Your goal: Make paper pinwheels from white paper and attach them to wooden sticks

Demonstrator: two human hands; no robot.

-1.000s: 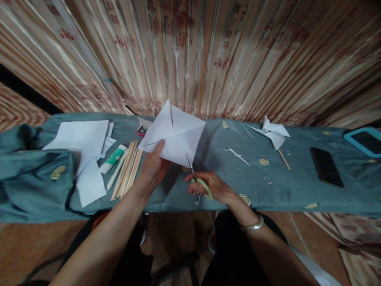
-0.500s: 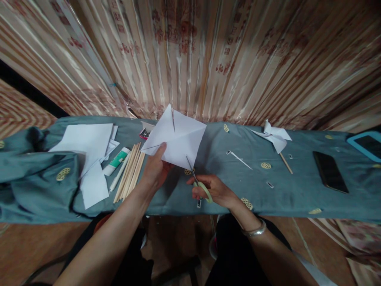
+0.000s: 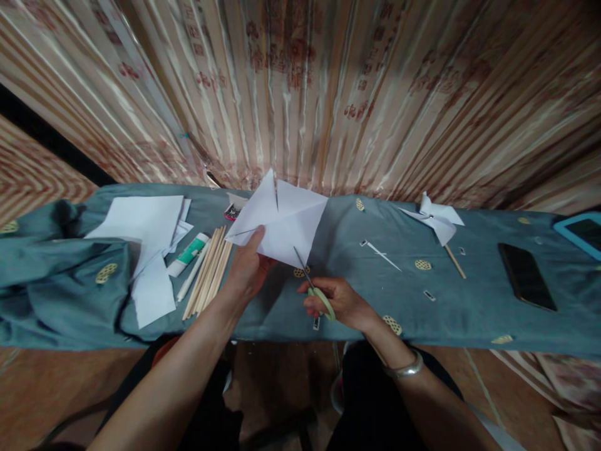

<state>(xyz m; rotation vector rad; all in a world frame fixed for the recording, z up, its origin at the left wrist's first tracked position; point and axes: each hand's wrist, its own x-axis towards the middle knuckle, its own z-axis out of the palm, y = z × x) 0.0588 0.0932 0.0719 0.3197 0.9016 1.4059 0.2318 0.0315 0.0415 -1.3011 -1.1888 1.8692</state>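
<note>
My left hand (image 3: 246, 269) pinches a white square of paper (image 3: 282, 219) by its lower left side and holds it up over the teal-covered table (image 3: 357, 294). The sheet has diagonal creases and slits running in from its corners. My right hand (image 3: 338, 300) is closed on green-handled scissors (image 3: 315, 289). Their blades point up and left into the paper's lower corner.
Left of my hands lie a bundle of wooden sticks (image 3: 209, 270), a glue tube (image 3: 188, 254), a white pen and loose white sheets (image 3: 141, 228). A finished paper pinwheel (image 3: 436, 222) lies at the right, then a dark phone (image 3: 526, 275) and a blue-cased tablet (image 3: 582, 232). A striped curtain hangs behind.
The hands, paper and scissors keep almost the same pose. The view has shifted slightly, so everything sits a little lower and further right in the frame.
</note>
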